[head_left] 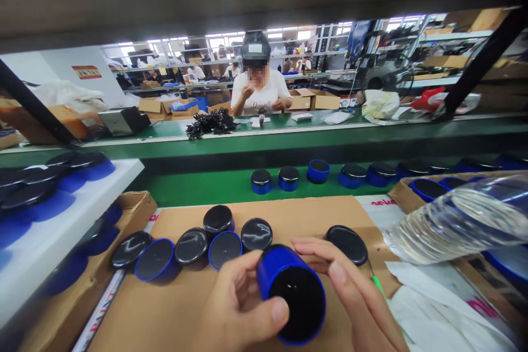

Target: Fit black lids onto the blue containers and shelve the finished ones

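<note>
Two hands, left [241, 300] and right [350, 286], clamp a blue cylinder [274, 269] above cardboard [173, 308], black-topped tins [190, 246] just beyond.

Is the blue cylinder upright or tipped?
Tipped: the blue cylinder leans between the left hand and right hand, its black end facing the camera.

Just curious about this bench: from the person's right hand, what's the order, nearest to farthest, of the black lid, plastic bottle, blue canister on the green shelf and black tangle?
From the right hand:
1. Black lid, on the cardboard, just beyond it.
2. Plastic bottle, to the right.
3. Blue canister, ahead on the green shelf.
4. Black tangle, on the far bench.
</note>
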The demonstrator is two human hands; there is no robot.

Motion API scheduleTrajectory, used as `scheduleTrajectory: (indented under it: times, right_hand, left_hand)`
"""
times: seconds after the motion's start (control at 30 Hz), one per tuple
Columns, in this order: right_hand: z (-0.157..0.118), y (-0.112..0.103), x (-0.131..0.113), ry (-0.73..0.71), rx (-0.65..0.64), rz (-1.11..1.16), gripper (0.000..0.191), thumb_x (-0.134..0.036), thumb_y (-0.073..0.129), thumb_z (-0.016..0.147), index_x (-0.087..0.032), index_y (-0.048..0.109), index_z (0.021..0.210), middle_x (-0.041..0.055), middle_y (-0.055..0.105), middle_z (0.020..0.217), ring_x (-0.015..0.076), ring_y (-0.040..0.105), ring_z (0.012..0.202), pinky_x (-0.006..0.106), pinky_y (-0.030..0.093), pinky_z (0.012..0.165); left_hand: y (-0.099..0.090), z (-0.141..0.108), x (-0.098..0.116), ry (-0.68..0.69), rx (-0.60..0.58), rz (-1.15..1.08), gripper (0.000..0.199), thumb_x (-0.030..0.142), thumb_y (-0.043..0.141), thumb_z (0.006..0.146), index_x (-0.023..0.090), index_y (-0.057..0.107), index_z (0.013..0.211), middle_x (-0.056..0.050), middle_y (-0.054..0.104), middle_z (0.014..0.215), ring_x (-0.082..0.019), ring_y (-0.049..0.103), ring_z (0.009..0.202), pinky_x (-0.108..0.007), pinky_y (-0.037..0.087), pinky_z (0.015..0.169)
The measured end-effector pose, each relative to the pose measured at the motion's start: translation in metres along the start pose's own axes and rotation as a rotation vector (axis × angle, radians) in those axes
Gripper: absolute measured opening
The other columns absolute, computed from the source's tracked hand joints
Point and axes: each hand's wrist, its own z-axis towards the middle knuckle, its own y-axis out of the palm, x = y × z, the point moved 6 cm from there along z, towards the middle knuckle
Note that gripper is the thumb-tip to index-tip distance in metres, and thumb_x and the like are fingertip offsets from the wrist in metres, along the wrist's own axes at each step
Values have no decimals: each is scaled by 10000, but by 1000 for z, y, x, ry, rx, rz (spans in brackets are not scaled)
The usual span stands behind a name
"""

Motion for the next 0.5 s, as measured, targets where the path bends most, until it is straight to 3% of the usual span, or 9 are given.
scheduleTrajectory:
  times: [0.1,0.17,0.2,0.23,0.3,0.4,0.5]
  right_hand:
    - [2,-4,-9,-130,56,-88,271,-444,414,1033,-389,677,1070,-98,661,1211,69,579,1157,108,428,980]
    - [2,-5,-16,-207,86,-156,277,-410,398,1041,-367,670,1011,-91,667,1163,79,603,1086,145,445,952]
    - [2,-4,-19,-266,70,-201,275,-371,391,1045,-350,661,996,-80,672,1134,88,617,1054,170,452,948]
    - [2,-2,-23,-342,48,-258,272,-323,383,1046,-328,650,993,-63,677,1108,96,630,1025,193,462,936]
    - [-1,2,-28,-524,12,-377,263,-250,368,1041,-276,627,1002,-17,682,1070,112,649,990,224,488,910]
    - [-6,9,-31,-762,-43,-479,280,-254,342,1049,-207,612,990,46,691,1025,133,666,963,230,531,844]
    - [-11,17,-32,-883,-71,-536,397,-322,303,1064,-193,633,885,46,723,953,152,699,904,226,552,784]
  left_hand:
    - [-21,0,32,93,299,116,899,630,807,588,174,453,1277,-182,652,1303,-362,624,1203,-460,480,1031]
    - [-31,13,71,170,384,513,871,762,598,688,157,434,1293,-172,660,1242,-343,668,1101,-462,536,950]
    - [-39,23,90,212,437,650,850,761,578,709,208,391,1327,-134,650,1226,-324,678,1055,-463,550,905]
    - [-47,36,107,238,490,756,885,738,641,690,258,346,1373,-101,631,1210,-308,674,1016,-463,550,878]
    - [-64,70,127,242,505,1005,820,647,732,694,246,431,1342,-85,622,1160,-295,663,974,-477,530,893]
    - [-98,120,128,154,580,1340,616,393,703,851,184,445,1369,-125,532,1346,-313,535,1224,-544,439,1032]
    - [-126,156,110,-30,603,1555,445,323,638,918,189,517,1324,-116,522,1392,-307,540,1236,-552,469,1011]
